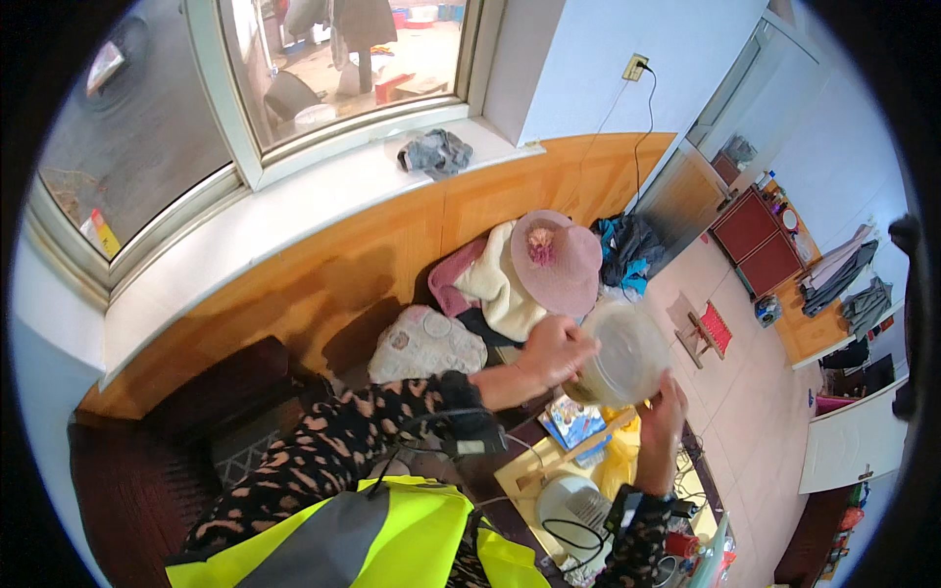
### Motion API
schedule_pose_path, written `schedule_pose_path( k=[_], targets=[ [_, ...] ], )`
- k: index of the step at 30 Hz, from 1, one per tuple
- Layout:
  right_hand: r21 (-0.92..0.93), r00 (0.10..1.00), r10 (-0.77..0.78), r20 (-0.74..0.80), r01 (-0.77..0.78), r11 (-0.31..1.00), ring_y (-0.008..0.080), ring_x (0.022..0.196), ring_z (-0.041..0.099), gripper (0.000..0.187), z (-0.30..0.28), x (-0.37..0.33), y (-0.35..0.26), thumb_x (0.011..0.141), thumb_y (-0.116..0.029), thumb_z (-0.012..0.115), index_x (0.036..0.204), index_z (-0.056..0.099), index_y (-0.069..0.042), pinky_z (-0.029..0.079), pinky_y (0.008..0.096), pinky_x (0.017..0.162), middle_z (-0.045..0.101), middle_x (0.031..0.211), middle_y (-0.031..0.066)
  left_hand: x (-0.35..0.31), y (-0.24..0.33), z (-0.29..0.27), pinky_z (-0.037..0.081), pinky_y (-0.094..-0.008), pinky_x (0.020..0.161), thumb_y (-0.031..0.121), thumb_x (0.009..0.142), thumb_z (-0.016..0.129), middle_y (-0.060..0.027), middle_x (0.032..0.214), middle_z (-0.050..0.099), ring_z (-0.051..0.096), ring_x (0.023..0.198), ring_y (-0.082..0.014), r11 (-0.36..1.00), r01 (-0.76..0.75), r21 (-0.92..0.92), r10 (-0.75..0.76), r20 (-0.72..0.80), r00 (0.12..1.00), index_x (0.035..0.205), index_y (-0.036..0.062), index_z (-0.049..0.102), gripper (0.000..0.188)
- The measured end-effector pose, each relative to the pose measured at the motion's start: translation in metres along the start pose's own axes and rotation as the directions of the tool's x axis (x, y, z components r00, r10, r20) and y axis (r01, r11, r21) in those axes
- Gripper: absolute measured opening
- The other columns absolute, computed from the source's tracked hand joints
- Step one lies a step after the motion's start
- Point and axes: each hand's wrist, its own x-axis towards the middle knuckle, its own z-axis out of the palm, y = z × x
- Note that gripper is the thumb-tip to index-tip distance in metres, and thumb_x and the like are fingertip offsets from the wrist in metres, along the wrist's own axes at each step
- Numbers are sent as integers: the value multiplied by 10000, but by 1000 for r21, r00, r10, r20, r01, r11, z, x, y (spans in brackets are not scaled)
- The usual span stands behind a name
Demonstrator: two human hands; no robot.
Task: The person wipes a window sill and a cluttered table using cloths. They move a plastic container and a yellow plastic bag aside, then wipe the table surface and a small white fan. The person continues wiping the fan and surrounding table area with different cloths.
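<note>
A pink sun hat (557, 261) lies on a cream garment (495, 284) against the wooden wall panel (323, 265). A grey cloth (435, 152) sits on the white window sill (294, 201). Near the lower edge, a small white fan (573, 510) stands beside a yellow bag (619, 461). A red cabinet (757, 240) stands well apart.

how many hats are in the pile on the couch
1. A pink wide-brimmed hat lies on top of the clothes pile against the wooden wall panel, just beyond the clear plastic jar held in both hands. More could be buried under the clothes.
</note>
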Motion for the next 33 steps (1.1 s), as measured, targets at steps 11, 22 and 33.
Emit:
schedule_pose_path(
  k=[11, 22, 33],
  targets=[
    [180, 921, -122, 369, 57, 982, 111, 803, 530, 185, 284, 158, -16, 981, -275, 591, 1008, 631, -96, 469, 309, 725, 563, 856, -26, 159, 136, -235, 476, -236, 473, 176, 852, 716, -57, 699, 640, 580, 531, -114, 976, -210, 54, 216, -165, 962, 837, 1, 658, 185],
    [223, 909, -213, 358, 138, 965, 136, 759, 543, 230, 423, 259, -25, 961, -227, 633, 1041, 635, -12, 494, 290, 698, 580, 842, 21, 292, 186, -351, 500, -200, 555, 204, 792, 773, -50, 750, 643, 572, 563, -99, 960, -279, 0, 277, -122, 953, 814, 21, 677, 208],
    [129, 942, -159, 296, 125, 984, 170, 711, 542, 212, 465, 325, 19, 949, -237, 649, 935, 602, -30, 509, 326, 678, 555, 798, 37, 368, 139, -400, 480, -219, 544, 166, 825, 765, -48, 743, 612, 562, 601, -112, 966, -249, -76, 231, -191, 954, 847, 8, 660, 191]
  ],
)
